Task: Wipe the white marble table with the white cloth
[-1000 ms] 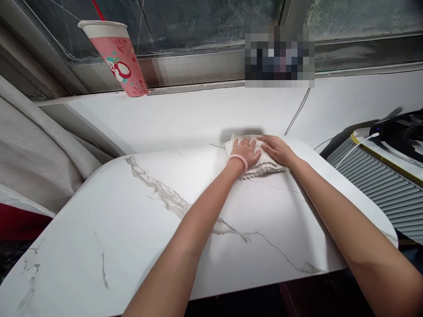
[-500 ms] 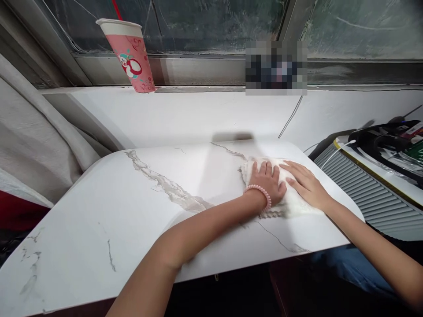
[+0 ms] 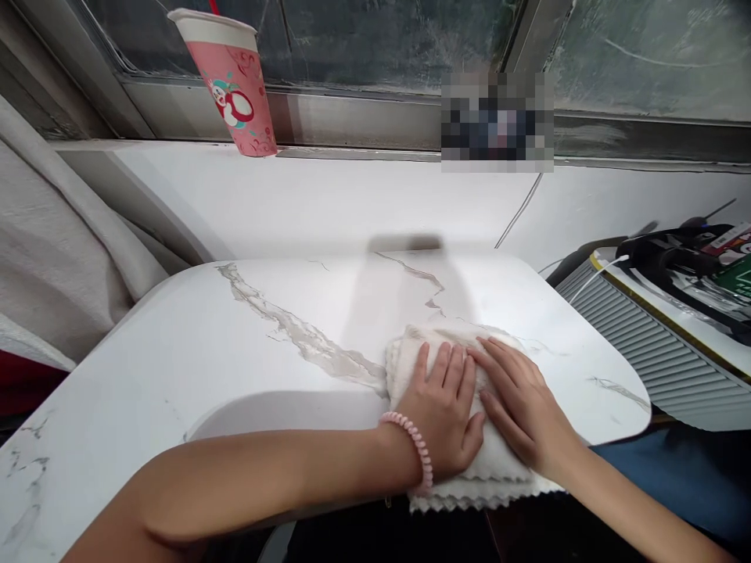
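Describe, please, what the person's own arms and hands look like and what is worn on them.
Both forearms are bare, with no sleeves in view. The left hand has a pink coiled bracelet around its wrist. The right hand wears nothing: no bracelet, watch or glove shows. No rings are visible on either hand, and the fingernails look short and unpainted.

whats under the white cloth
The white cloth lies on the marble tabletop, its near edge hanging over the rim. Left hand and right hand press on top; the surface beneath is covered.
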`<state>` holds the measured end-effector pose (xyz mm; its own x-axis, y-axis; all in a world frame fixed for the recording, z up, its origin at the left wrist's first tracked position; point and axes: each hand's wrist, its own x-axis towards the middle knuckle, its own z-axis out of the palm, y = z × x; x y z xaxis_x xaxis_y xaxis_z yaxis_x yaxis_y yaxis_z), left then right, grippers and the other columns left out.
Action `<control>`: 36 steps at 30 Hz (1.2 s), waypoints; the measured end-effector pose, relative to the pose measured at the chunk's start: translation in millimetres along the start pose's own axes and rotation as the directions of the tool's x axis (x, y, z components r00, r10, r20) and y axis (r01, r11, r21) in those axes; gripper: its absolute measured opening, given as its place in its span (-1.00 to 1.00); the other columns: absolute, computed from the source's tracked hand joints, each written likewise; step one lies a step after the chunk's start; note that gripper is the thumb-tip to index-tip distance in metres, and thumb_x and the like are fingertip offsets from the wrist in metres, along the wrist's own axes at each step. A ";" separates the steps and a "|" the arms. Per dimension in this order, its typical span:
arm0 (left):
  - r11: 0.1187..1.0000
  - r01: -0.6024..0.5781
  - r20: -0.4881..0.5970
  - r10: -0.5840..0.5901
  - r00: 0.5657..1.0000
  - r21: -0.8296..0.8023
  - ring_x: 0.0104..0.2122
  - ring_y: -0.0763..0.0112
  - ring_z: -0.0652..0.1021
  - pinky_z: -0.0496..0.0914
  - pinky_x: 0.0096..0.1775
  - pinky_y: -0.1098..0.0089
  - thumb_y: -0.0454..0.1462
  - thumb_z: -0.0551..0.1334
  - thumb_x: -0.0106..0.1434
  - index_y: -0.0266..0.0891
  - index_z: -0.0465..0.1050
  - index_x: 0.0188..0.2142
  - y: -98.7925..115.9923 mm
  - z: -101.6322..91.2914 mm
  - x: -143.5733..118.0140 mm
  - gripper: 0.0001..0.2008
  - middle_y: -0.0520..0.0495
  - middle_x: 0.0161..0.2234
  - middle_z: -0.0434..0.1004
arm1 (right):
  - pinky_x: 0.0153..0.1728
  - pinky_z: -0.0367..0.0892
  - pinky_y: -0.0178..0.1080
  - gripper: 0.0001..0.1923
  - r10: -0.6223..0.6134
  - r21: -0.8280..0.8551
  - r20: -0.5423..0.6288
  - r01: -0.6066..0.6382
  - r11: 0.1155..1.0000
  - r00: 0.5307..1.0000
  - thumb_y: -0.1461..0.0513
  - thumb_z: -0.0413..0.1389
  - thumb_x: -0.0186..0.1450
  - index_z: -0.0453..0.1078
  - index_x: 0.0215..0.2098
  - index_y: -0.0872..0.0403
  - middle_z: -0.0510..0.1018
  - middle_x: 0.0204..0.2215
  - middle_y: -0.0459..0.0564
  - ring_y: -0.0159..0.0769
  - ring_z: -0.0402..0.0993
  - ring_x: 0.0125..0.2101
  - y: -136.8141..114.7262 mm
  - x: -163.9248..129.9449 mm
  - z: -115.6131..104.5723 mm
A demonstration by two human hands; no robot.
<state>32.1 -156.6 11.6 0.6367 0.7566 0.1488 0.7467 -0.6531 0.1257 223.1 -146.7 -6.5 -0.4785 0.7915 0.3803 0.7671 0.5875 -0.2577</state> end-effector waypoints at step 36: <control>0.925 0.336 -0.103 -0.322 0.941 0.180 0.31 0.16 0.20 0.01 0.31 0.09 -0.18 -0.11 0.41 -0.35 0.14 0.30 -206.6 -15.1 9.0 -0.46 -0.26 0.32 0.17 | 0.25 0.05 0.00 -0.53 -0.132 0.056 0.016 0.131 0.990 0.991 0.18 -0.12 0.39 0.32 0.19 0.13 0.35 0.22 0.16 -0.04 0.18 0.24 -17.0 224.1 107.6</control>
<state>-119.4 -15.3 1.8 0.3392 0.9191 0.2006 0.9388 -0.3442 -0.0107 56.9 38.9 -12.5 -0.5822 0.7099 0.3963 0.6731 0.6943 -0.2548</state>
